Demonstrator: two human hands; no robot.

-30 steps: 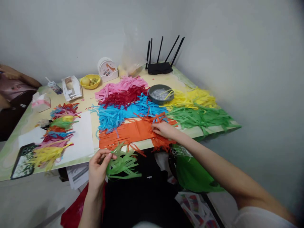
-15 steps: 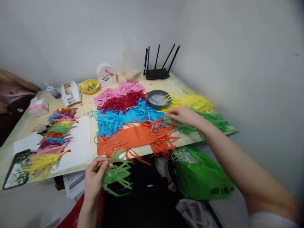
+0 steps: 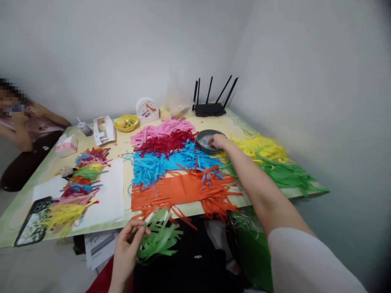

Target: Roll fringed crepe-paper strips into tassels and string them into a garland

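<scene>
A table (image 3: 226,122) with a pale cream top and green border fills the middle of the frame, running up to a plain grey back wall (image 3: 91,49) and, at the right, a side wall (image 3: 320,101) that meets it in a corner. A black router (image 3: 210,109) stands near that corner, its antennas raised. Across the centre lie bands of pink (image 3: 165,128), crimson (image 3: 161,144), blue (image 3: 149,171) and orange fringed paper (image 3: 180,189), with yellow fringe (image 3: 262,148) and green strips (image 3: 284,175) toward the right. A phone (image 3: 33,224) rests at lower left beside a column of multicoloured tassels (image 3: 79,187); another person (image 3: 39,126) sits at upper left. At bottom centre, off the table's near edge, the left hand (image 3: 130,240) pinches a green tassel (image 3: 161,240) between thumb and fingers. Its gathered end points left into the grip, the long axis runs roughly left to right, and the loose strands fan out rightward and droop. The right hand (image 3: 219,141) reaches into a dark round bowl (image 3: 199,146) above centre, fingers bent downward; whether they grip anything cannot be told.
</scene>
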